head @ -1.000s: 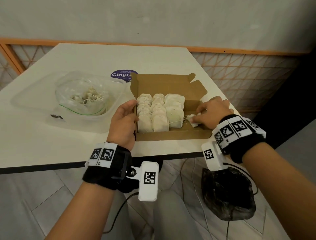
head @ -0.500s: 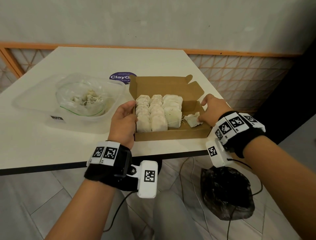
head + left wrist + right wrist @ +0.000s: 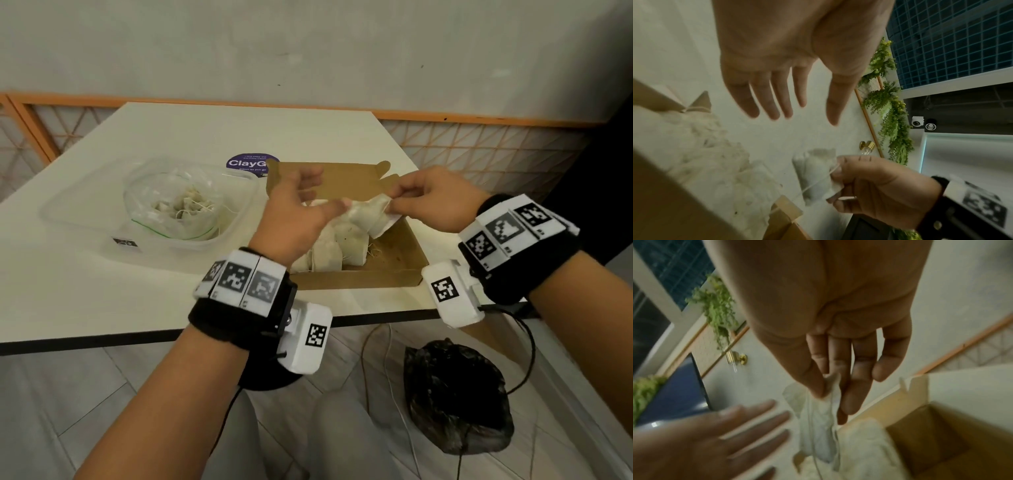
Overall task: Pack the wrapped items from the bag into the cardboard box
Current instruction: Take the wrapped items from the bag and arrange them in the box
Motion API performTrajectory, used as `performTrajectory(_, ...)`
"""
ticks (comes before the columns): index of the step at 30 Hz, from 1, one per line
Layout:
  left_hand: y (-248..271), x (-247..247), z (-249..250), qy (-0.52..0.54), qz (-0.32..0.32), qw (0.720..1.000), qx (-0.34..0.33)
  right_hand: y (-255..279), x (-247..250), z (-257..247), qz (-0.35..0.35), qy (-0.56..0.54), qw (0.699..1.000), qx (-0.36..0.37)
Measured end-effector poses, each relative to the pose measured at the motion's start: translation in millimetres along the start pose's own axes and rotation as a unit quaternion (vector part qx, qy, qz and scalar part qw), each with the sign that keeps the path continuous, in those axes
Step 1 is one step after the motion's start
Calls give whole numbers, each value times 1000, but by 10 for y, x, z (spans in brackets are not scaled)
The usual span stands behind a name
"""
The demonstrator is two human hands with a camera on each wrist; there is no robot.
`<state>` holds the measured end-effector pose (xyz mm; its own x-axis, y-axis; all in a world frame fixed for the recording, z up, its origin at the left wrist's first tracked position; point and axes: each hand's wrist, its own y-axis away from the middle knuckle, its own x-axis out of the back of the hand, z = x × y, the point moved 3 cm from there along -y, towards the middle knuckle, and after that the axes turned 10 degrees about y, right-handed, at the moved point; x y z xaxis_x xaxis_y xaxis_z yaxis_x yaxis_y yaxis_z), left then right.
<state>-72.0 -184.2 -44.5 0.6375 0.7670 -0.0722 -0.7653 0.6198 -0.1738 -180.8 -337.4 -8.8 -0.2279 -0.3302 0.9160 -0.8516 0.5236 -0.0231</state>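
Note:
The open cardboard box [image 3: 394, 263] lies on the white table, with several wrapped tea bags [image 3: 329, 253] leaning in its left part. My right hand [image 3: 397, 205] pinches one tea bag [image 3: 370, 216] by its edge and holds it above the box. In the right wrist view the thumb and fingers [image 3: 830, 386] clamp the bag [image 3: 818, 426], its string hanging down. My left hand [image 3: 322, 202] hovers beside it with straight fingers [image 3: 766, 105] and holds nothing. The clear zip bag [image 3: 178, 205] with more tea bags sits in a plastic tub [image 3: 68, 212] at left.
A purple round sticker [image 3: 251, 164] lies on the table behind the box. The table's front edge [image 3: 102, 339] runs just under my wrists. A black plastic bag [image 3: 455, 401] and cables lie on the floor below right. A wall stands behind the table.
My right hand has picked up the loose tea bag from the box's right part and lifted it. My left hand has left the box's left wall and risen open toward it.

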Motion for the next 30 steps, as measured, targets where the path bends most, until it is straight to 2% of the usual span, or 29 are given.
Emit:
performTrajectory(3,-61,-138,-44,-23,-99,992,80,14,12,-170,-57,-75,995,27)
performTrajectory(7,-80,-122,-65,-26,-93,993,67,-11,21,-268,-83,-81,992,58)
performTrajectory(10,-52,-96,-93,-13,-89,993,71,-67,-1,-289,-80,-44,994,64)
performTrajectory(12,-24,-28,-112,3,-53,997,58,-136,24,-272,-69,-15,996,57)
performTrajectory(14,-12,102,-155,-5,21,999,24,-214,79,-219,-67,-6,997,43)
performTrajectory(17,15,287,-264,-18,91,996,6,-281,131,-166,-110,-21,993,38)
performTrajectory(19,39,323,-351,1,93,995,27,-293,139,-165,-145,-22,988,45)
performTrajectory(22,68,315,-488,53,98,992,65,-297,108,-147,-161,-20,986,37)
performTrajectory(26,73,301,-584,89,103,988,78,-275,-256,-76,-251,24,968,18)
performTrajectory(30,83,303,-584,98,99,988,72,-390,-474,43,-196,23,980,-20)
